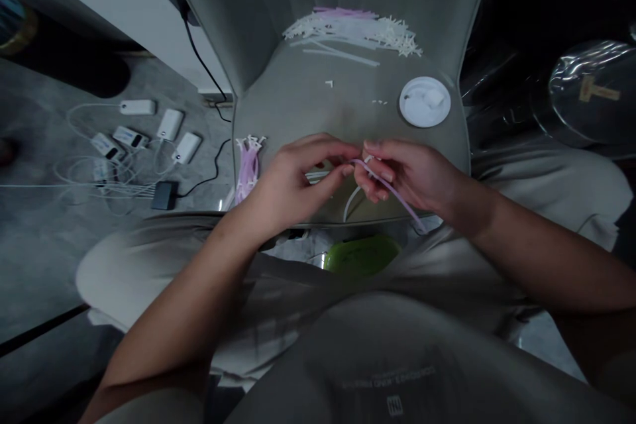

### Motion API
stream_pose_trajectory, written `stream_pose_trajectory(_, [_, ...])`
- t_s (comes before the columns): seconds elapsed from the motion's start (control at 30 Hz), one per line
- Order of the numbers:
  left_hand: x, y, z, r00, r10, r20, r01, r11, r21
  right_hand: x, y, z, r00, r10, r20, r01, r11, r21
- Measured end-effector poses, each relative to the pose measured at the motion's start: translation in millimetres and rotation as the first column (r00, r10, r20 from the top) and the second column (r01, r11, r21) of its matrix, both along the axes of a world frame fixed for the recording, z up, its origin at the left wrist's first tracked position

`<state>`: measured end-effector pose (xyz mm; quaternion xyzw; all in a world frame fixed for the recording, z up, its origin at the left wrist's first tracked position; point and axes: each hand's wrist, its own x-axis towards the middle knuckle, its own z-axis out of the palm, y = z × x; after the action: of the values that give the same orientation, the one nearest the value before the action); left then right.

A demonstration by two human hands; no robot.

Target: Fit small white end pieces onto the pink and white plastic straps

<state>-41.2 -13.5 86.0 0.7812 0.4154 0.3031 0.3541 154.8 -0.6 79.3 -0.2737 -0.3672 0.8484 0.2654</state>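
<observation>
In front of me, over the chair seat [293, 99], my left hand [298, 179] pinches the end of a thin purple tube [400, 197] between thumb and fingertips. The tube curves down to the right, past my right fingers. My right hand [417, 169] is closed, with a small white connector [368, 159] showing between thumb and forefinger. A whitish tube [350, 204] hangs below those fingers; where its upper end sits is hidden. Beside my left wrist lies a bundle of purple tubes [248, 169] with white tips.
White and purple tubes [352, 30] are heaped at the seat's back. A round white dish [422, 116] holding small pieces stands on the right. A loose white elbow piece [329, 83] lies mid-seat. White devices [170, 124] and cables are on the floor at left.
</observation>
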Motion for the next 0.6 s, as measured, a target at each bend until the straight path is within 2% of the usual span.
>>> stream_pose_trajectory(0.23, [-5.1, 4.4, 5.8, 0.993, 0.112, -0.029, -0.111, 0.993, 0.036, 4.6, 2.6, 3.9, 0.996, 0.082, 0.018, -0.082, 0.997, 0.000])
stream_pose_trajectory(0.43, [-15.7, 8.5, 7.9, 0.979, 0.188, 0.081, -0.180, 0.979, -0.097, 6.7, 6.6, 7.1, 0.997, 0.073, 0.006, -0.073, 0.997, -0.009])
stream_pose_trajectory(0.6, [-26.7, 17.9, 3.5, 0.973, 0.223, 0.054, -0.206, 0.953, -0.220, 8.4, 8.9, 9.4, 0.998, 0.050, 0.031, -0.048, 0.998, -0.050])
